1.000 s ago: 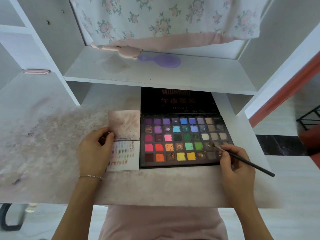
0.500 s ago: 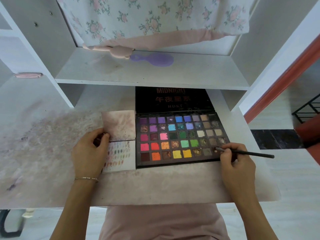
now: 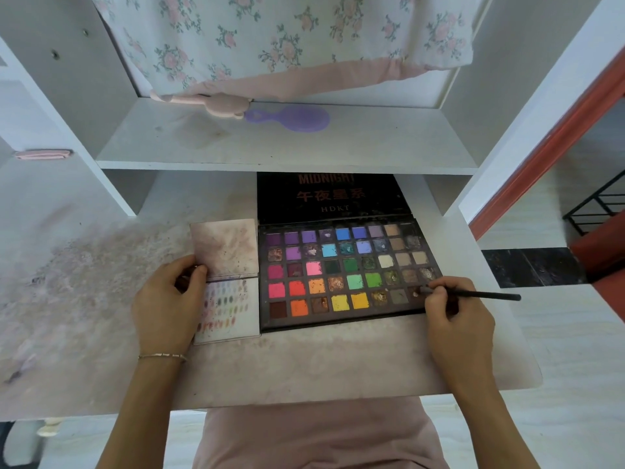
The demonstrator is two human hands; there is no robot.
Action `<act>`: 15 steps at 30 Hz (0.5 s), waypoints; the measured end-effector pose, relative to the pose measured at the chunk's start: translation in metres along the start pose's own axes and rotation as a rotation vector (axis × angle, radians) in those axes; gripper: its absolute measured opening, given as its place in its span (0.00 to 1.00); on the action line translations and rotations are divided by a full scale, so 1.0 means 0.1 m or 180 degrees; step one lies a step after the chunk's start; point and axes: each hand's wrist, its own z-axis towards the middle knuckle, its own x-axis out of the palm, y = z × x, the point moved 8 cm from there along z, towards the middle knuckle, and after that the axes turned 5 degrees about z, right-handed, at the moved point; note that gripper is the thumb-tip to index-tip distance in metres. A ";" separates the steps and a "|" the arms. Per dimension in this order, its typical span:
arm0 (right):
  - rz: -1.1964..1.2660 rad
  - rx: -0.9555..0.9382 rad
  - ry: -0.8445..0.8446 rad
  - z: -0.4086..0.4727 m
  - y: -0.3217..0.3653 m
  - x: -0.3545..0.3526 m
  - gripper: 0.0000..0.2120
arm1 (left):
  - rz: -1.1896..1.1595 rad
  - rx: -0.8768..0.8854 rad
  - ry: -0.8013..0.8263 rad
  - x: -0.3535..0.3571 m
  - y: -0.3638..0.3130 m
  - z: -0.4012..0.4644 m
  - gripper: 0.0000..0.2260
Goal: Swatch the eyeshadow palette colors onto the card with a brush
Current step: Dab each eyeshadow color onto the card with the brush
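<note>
An open eyeshadow palette (image 3: 345,272) with several rows of coloured pans lies on the desk, its black lid (image 3: 331,196) propped behind. Left of it lies a white card (image 3: 233,313) with several small colour swatches, and a pink-stained card (image 3: 226,248) above it. My right hand (image 3: 456,319) pinches a thin black brush (image 3: 480,294); the brush tip touches a dark pan in the bottom row at the palette's right end. My left hand (image 3: 169,299) rests on the left edge of the cards, thumb against the stained card.
The desk top (image 3: 304,363) is smeared with pink powder. A shelf (image 3: 287,147) above holds a purple hairbrush (image 3: 291,118) and a pink item (image 3: 216,104) under a floral cloth (image 3: 287,38). White shelf uprights flank the desk on both sides.
The brush tip moved down from a higher row to the bottom-row pan at the palette's right end, and the handle swung flatter to the right. My left hand stayed on the cards.
</note>
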 end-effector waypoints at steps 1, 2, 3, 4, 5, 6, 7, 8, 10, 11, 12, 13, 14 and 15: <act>0.0001 -0.0017 0.0014 0.00 0.02 0.00 0.05 | 0.0007 0.0008 -0.0005 0.00 0.00 0.00 0.08; 0.0002 -0.0037 0.0069 0.00 0.03 0.02 0.05 | 0.0011 0.0015 -0.0011 -0.01 -0.01 0.00 0.08; 0.0001 -0.0048 0.0136 -0.01 0.03 0.04 0.07 | 0.0013 0.0019 -0.0013 -0.01 -0.01 0.00 0.08; -0.0021 -0.0045 0.0187 -0.01 0.02 0.05 0.11 | 0.0016 0.0018 -0.0007 -0.01 0.00 0.00 0.08; -0.0047 -0.0032 0.0200 0.00 0.02 0.05 0.15 | 0.0023 0.0016 0.0004 0.00 0.00 0.00 0.08; -0.0058 -0.0012 0.0179 0.00 0.01 0.04 0.17 | 0.0031 0.0012 0.0016 0.00 0.00 0.00 0.08; -0.0052 -0.0001 0.0130 0.00 0.00 0.02 0.17 | 0.0037 0.0007 0.0024 0.00 0.00 0.00 0.08; -0.0030 0.0000 0.0069 0.00 0.01 0.01 0.16 | 0.0035 0.0003 0.0025 0.01 0.00 0.00 0.08; 0.0050 -0.0040 0.0002 -0.01 0.04 0.00 0.10 | 0.0012 0.0001 0.0017 0.00 -0.01 0.00 0.08; 0.0093 -0.0046 -0.0009 -0.01 0.05 -0.01 0.08 | 0.0004 0.0001 0.0014 0.00 -0.01 -0.01 0.08; 0.0135 -0.0046 -0.0016 -0.01 0.06 -0.01 0.07 | -0.0003 0.0005 0.0008 0.00 -0.01 -0.01 0.08; 0.0175 -0.0053 -0.0017 -0.02 0.07 -0.01 0.06 | -0.0010 0.0015 0.0002 0.00 -0.01 -0.01 0.08; 0.0205 -0.0064 -0.0014 -0.02 0.08 0.00 0.05 | -0.0020 0.0024 -0.0003 0.00 -0.01 -0.01 0.08; 0.0229 -0.0082 0.0007 -0.02 0.09 0.01 0.06 | -0.0029 0.0027 -0.0005 0.00 -0.02 -0.01 0.08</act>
